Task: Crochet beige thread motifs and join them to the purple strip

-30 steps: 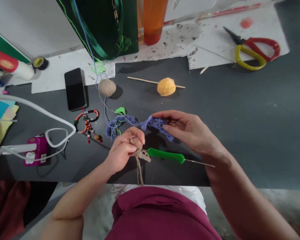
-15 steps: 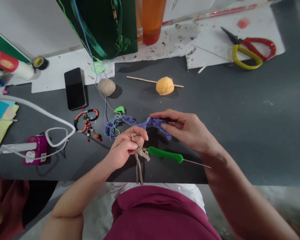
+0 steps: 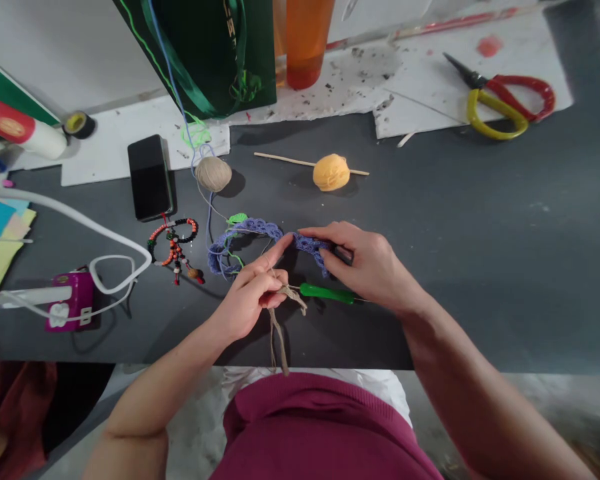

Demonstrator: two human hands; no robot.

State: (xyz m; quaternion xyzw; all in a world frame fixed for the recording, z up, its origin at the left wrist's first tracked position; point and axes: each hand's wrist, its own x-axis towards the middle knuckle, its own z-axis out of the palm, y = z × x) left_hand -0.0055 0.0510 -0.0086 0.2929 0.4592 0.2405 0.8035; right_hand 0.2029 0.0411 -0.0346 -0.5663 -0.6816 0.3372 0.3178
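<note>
My left hand [image 3: 253, 293] pinches a small beige crochet piece [image 3: 295, 298], from which loose tails of yarn hang down. A crochet hook with a green handle [image 3: 327, 293] sticks out of that piece toward the right. The left index finger stretches out to a purple crocheted strip [image 3: 260, 227], which curves across the table. At the strip's right end, my right hand [image 3: 370, 263] grips it between thumb and fingers, above the hook's handle. A small bright green crochet piece [image 3: 238, 218] lies by the strip's far edge.
Behind the hands are a beige yarn ball [image 3: 213, 174] and a yellow yarn ball [image 3: 331, 173] with a thin stick. A phone [image 3: 150, 177], beaded bracelet [image 3: 174, 247] and white cable [image 3: 80, 212] lie left. Scissors [image 3: 500, 103] rest far right; a dark green bag [image 3: 215, 60] stands behind.
My left index finger has straightened onto the purple strip, which now arches more openly. The right hand has shifted slightly down and left, and the hook's handle has turned a little.
</note>
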